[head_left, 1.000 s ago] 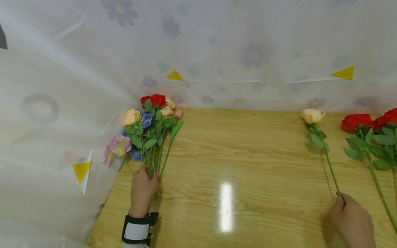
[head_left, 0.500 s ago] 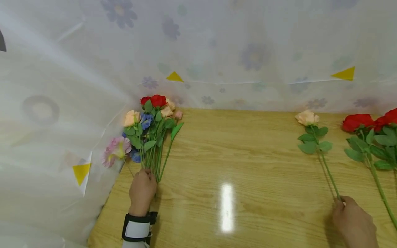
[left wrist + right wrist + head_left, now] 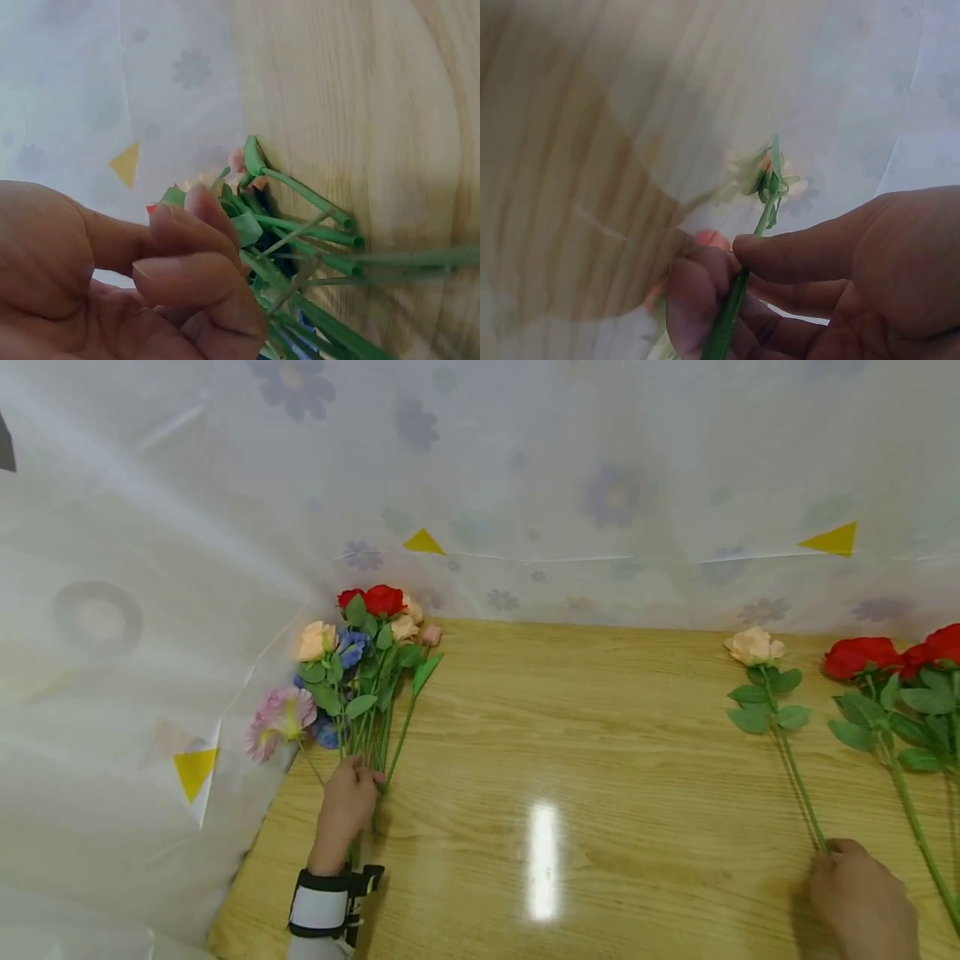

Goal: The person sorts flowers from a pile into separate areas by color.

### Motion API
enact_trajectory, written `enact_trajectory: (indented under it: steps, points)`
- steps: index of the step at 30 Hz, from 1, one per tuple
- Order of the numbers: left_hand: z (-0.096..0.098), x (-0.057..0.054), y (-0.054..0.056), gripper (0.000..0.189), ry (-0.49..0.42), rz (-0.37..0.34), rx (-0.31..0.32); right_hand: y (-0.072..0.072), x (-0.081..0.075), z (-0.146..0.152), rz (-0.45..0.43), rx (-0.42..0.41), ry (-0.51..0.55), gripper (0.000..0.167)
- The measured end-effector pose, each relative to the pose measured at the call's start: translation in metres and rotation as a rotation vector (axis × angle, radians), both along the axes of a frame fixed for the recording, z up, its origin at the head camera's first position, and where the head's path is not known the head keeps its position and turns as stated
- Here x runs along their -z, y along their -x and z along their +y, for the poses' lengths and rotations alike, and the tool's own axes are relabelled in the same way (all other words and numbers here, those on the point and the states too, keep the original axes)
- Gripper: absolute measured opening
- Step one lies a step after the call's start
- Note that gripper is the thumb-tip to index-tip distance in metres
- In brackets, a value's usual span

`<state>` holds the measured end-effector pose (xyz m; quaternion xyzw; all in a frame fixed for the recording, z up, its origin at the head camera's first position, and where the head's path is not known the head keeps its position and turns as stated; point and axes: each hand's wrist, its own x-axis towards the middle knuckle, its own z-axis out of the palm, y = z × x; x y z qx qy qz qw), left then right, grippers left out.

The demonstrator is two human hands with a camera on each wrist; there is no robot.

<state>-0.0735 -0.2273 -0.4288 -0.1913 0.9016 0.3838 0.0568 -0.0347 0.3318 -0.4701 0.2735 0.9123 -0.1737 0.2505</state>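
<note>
Peach rose (image 3: 755, 646): over the tabletop (image 3: 600, 735), we pinched its stem (image 3: 727, 319) in our right hand (image 3: 864, 897), the nearer | long axis ran toward eleven o'clock | left hand (image 3: 347, 802), nine o'clock from there, loosely curled, seemingly empty, by the flower bunch (image 3: 386, 664)

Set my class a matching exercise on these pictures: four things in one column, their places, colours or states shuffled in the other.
Column one
1. Right hand
2. Lilac-pink blooms
3. Wrist strap
4. Left hand

Column two
A. Black and white
B. Over bunched stems
C. Holds a peach rose
D. Furthest left of the four in the head view

Pairs: 1-C, 2-D, 3-A, 4-B
</note>
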Motion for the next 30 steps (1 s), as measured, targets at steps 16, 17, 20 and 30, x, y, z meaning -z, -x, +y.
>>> enact_trajectory:
  steps: [16,17,20,30]
  points:
    - [-0.004,0.017,-0.007,0.030,0.450,0.217,-0.241,-0.004,0.013,0.007,0.024,-0.050,0.045,0.048]
    - [-0.005,0.017,-0.007,0.030,0.449,0.219,-0.242,-0.003,0.013,0.007,0.021,-0.047,0.043,0.048]
    - [-0.008,0.017,-0.007,0.025,0.425,0.240,-0.240,-0.003,0.014,0.008,0.018,-0.052,0.052,0.050]
    - [-0.007,0.005,-0.004,0.032,0.130,0.473,-0.334,-0.004,0.009,0.008,0.018,-0.061,0.066,0.053]
